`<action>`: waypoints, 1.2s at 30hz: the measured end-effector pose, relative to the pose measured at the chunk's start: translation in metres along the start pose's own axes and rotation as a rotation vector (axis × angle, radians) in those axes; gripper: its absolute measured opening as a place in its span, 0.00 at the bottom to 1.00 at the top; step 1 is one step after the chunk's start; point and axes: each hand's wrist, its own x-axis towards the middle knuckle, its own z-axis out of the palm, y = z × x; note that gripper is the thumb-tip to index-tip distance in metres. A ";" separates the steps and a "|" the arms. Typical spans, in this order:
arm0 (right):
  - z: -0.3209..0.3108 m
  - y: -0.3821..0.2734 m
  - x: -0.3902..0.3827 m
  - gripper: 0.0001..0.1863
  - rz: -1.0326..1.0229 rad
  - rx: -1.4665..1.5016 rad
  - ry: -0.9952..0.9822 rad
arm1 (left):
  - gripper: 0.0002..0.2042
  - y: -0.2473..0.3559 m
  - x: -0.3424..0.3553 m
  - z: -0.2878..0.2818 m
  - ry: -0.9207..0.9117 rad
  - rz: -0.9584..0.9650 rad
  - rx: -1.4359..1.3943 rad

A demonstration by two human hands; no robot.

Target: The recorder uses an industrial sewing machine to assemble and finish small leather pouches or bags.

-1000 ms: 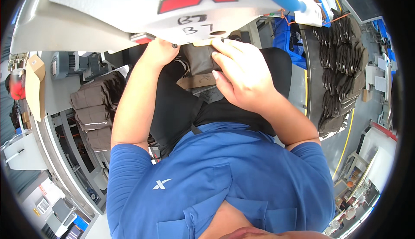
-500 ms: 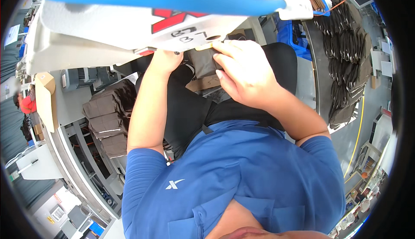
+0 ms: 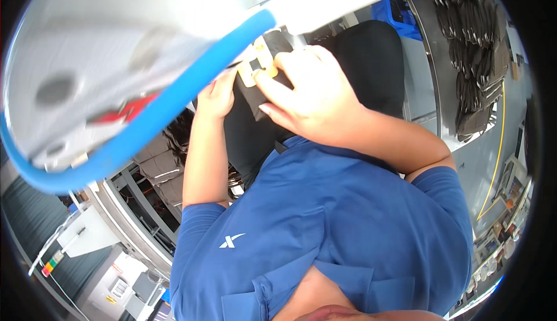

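A white machine head (image 3: 174, 25) with a thick blue tube (image 3: 133, 132) across it fills the upper left. Beneath its edge lies a dark brown fabric piece (image 3: 251, 96) with a yellow frame-like plate (image 3: 248, 74) on it. My right hand (image 3: 319, 92) comes in from the right, index finger stretched onto the yellow plate, thumb apart from it beside the fabric. My left hand (image 3: 216, 98) is at the fabric's left side, its fingertips hidden beneath the machine head.
Stacked dark fabric pieces (image 3: 159, 167) stand low on the left beside a metal frame (image 3: 136, 196). At the right, many dark pieces (image 3: 470, 48) lie in overlapping rows on a long table. A blue bin (image 3: 400, 16) sits past my right knee.
The view has shifted, so the machine head and blue tube now loom larger at the left. The yellow plate and fabric show more fully, with my right index finger stretched over the plate.
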 end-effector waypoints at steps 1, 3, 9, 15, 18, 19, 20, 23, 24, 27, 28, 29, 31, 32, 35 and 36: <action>0.001 0.000 0.000 0.25 0.011 0.010 0.022 | 0.13 0.010 -0.001 0.005 0.022 -0.068 -0.002; 0.002 -0.001 0.001 0.25 0.037 0.020 0.043 | 0.14 0.016 0.004 0.010 0.032 -0.147 -0.006; 0.005 -0.004 0.001 0.22 0.051 -0.042 -0.003 | 0.13 0.001 0.014 -0.003 -0.070 -0.167 0.150; 0.005 -0.004 0.004 0.21 0.048 -0.081 0.027 | 0.13 -0.004 0.001 -0.027 -0.118 -0.147 0.295; 0.004 -0.007 0.005 0.21 0.022 -0.104 0.001 | 0.13 -0.007 0.001 -0.031 -0.100 -0.098 0.365; 0.001 -0.009 0.006 0.22 0.023 -0.096 -0.018 | 0.13 -0.012 0.008 -0.041 -0.090 -0.079 0.387; -0.001 -0.012 0.008 0.22 0.023 -0.089 -0.038 | 0.13 -0.013 0.004 -0.043 -0.078 -0.061 0.408; 0.005 -0.003 0.002 0.23 0.003 -0.108 -0.022 | 0.11 -0.039 0.022 -0.043 -0.059 0.046 0.350; 0.002 -0.007 0.003 0.23 -0.008 -0.091 -0.038 | 0.10 -0.037 0.012 -0.048 -0.161 0.163 0.478; -0.006 -0.017 0.012 0.24 -0.012 -0.165 -0.112 | 0.14 -0.015 0.009 -0.017 -0.070 -0.041 0.012; -0.007 -0.017 0.012 0.24 -0.038 -0.167 -0.119 | 0.15 -0.018 0.005 -0.011 -0.069 0.097 -0.079; -0.006 -0.016 0.011 0.24 -0.011 -0.176 -0.137 | 0.16 -0.021 0.011 -0.018 -0.120 0.105 0.120; -0.007 -0.015 0.005 0.25 0.012 -0.189 -0.172 | 0.14 -0.017 0.017 -0.021 -0.210 0.088 0.164; -0.006 -0.014 0.006 0.25 -0.019 -0.194 -0.186 | 0.13 -0.017 0.018 -0.018 -0.212 0.097 0.124; -0.007 -0.018 0.011 0.25 -0.007 -0.195 -0.203 | 0.14 -0.015 0.015 -0.009 -0.167 0.039 -0.066; -0.005 -0.016 0.011 0.25 -0.034 -0.190 -0.221 | 0.14 -0.015 0.014 -0.007 -0.134 0.040 -0.069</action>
